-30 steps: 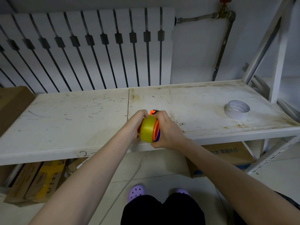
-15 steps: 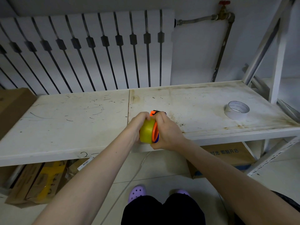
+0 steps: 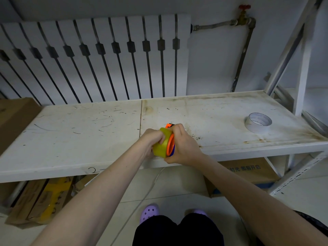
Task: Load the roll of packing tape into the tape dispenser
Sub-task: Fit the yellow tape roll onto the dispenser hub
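Observation:
A yellowish roll of packing tape [image 3: 162, 145] is held upright just above the front edge of the white shelf [image 3: 74, 139]. My left hand [image 3: 150, 140] grips the roll from its left side, fingers over its top. Pressed against the roll's right face is the orange and blue tape dispenser [image 3: 170, 145], gripped by my right hand [image 3: 183, 145]. Most of the dispenser is hidden behind that hand; only its orange wheel, a blue edge and an orange tip at the top show.
A second, white tape roll [image 3: 258, 122] lies flat at the shelf's right end. A radiator [image 3: 92, 59] stands behind the shelf, a shelf upright [image 3: 301, 71] at the right. Cardboard boxes [image 3: 248, 174] sit on the floor below and a brown box [image 3: 12, 118] at the far left.
Both hands stay together at the shelf's front edge. The yellow roll has tilted slightly and sits closer against the orange wheel of the dispenser.

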